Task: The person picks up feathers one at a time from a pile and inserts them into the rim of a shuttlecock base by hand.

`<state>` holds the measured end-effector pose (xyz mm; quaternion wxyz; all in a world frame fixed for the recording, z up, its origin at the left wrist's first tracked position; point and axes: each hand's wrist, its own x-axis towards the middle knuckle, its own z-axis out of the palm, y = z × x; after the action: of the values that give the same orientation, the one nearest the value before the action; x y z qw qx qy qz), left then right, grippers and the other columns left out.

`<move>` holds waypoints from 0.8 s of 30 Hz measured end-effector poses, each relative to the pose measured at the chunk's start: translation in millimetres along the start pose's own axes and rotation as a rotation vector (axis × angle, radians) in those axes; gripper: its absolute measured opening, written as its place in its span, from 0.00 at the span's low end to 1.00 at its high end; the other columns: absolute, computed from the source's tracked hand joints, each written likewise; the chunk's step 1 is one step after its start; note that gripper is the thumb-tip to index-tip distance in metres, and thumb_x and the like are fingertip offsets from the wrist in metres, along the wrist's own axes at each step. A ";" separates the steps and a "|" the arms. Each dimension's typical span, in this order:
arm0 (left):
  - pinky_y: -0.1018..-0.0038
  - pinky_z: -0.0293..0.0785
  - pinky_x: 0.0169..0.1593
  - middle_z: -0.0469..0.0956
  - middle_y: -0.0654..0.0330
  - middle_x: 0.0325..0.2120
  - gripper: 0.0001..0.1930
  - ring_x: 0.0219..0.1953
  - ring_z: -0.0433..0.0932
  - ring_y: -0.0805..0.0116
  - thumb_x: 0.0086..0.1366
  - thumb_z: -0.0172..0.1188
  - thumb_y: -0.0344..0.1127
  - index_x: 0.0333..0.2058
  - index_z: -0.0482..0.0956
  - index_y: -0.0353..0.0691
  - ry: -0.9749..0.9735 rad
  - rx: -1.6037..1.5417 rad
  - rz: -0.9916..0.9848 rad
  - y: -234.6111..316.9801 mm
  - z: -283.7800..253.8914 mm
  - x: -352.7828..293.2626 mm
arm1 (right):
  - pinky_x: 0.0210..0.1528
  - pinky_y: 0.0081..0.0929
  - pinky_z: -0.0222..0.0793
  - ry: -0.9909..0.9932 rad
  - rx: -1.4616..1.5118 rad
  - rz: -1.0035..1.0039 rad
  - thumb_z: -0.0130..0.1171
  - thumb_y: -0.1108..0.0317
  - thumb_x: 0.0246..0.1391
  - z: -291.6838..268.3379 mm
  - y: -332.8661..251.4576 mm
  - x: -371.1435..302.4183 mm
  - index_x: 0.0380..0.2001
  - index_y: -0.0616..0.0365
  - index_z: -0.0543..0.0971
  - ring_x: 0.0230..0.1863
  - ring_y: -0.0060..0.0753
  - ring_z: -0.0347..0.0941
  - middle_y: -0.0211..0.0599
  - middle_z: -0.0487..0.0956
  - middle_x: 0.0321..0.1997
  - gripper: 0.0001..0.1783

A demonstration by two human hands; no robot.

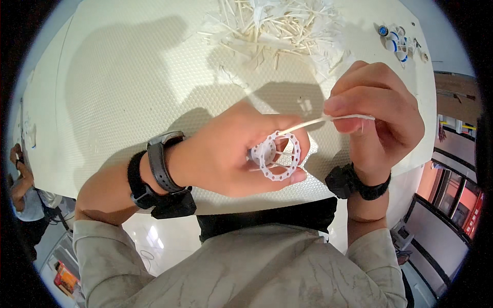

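Observation:
My left hand (226, 149) is wrapped round a white plastic ring-shaped frame (267, 154). Small holes run round the frame's rim, and a few thin sticks cross inside it. Between the thumb and fingers of my right hand (382, 110) is a thin cream-coloured stick (303, 125), held to the right of the frame. The stick slants down to the left, and its lower end meets the upper edge of the rim. Whether that end sits in a hole is too small to tell. A narrow white strip (357, 116) lies at the stick's other end, against my right fingers.
A loose pile of similar sticks (287, 36) and crumpled white film lies at the table's far side. Small white and blue round parts (393, 45) stand at the far right of the textured pale table (118, 97). At the far left, another person's arm (21, 187) shows.

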<state>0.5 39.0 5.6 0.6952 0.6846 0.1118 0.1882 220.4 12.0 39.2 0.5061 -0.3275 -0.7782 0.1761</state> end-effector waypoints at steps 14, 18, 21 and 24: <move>0.76 0.65 0.27 0.75 0.63 0.24 0.09 0.23 0.72 0.75 0.58 0.69 0.26 0.30 0.75 0.36 -0.009 -0.078 0.026 -1.5 2.3 -0.6 | 0.23 0.23 0.61 0.010 0.011 -0.003 0.67 0.63 0.55 2.5 -4.8 -1.0 0.31 0.62 0.81 0.22 0.29 0.69 0.38 0.77 0.27 0.11; 0.76 0.64 0.26 0.75 0.64 0.24 0.09 0.23 0.71 0.75 0.58 0.69 0.26 0.31 0.75 0.36 0.014 -0.127 0.052 -2.4 3.8 -0.7 | 0.23 0.22 0.60 0.000 0.009 -0.007 0.68 0.61 0.56 3.0 -5.4 -1.5 0.31 0.62 0.82 0.22 0.29 0.69 0.38 0.77 0.27 0.13; 0.76 0.64 0.25 0.76 0.64 0.24 0.09 0.23 0.72 0.77 0.58 0.69 0.26 0.32 0.75 0.35 -0.035 -0.086 0.050 0.9 0.6 1.1 | 0.23 0.22 0.60 -0.021 0.008 -0.041 0.67 0.59 0.57 -1.4 -3.8 -1.0 0.32 0.62 0.82 0.22 0.29 0.69 0.37 0.76 0.27 0.14; 0.77 0.63 0.25 0.76 0.65 0.24 0.09 0.22 0.71 0.78 0.59 0.69 0.27 0.32 0.76 0.35 0.000 -0.083 0.032 3.8 0.3 0.2 | 0.23 0.22 0.60 -0.027 -0.007 -0.053 0.67 0.59 0.57 -0.1 -6.3 -1.5 0.32 0.62 0.82 0.22 0.29 0.69 0.37 0.77 0.27 0.15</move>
<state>0.4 38.8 9.4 0.7199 0.6569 0.0930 0.2039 218.8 6.4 42.1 0.4991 -0.3063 -0.7938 0.1645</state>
